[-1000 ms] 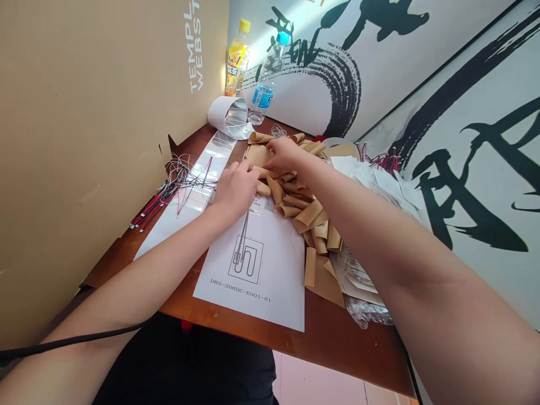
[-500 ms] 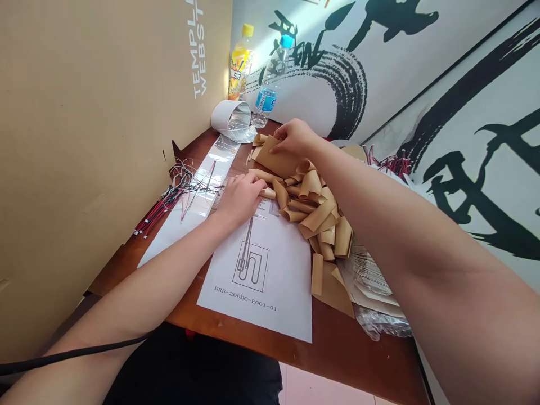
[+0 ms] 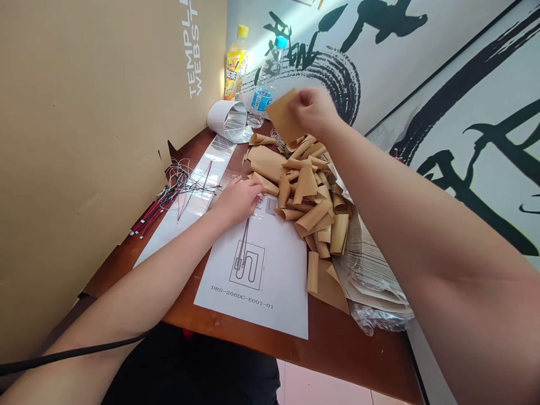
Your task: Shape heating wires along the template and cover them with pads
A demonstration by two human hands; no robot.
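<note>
R hand [image 3: 314, 111] closed on kraft sheet [image 3: 282, 115], held up over pile of curled strips [image 3: 310, 205] — sheet's long axis points left of fist. L hand [image 3: 238, 199] open, nearer pile, resting on printed sheet [image 3: 278, 264].

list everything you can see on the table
table: one, reddish brown wood, under everything
brown paper pieces: many, tan, curled heap mid-table
paper sheet: one, white with printed drawing, near edge
clear film strip: one, silvery, left of the heap
film roll: one, white and clear, far end
wires: one bundle, red and black, left side
water bottle: one, clear with blue cap, far end
drink bottle: one, orange with yellow cap, far corner
plastic bag: one, clear, right of the heap
left hand: one, over the sheet's top edge
right hand: one, raised, holding a brown paper piece
</note>
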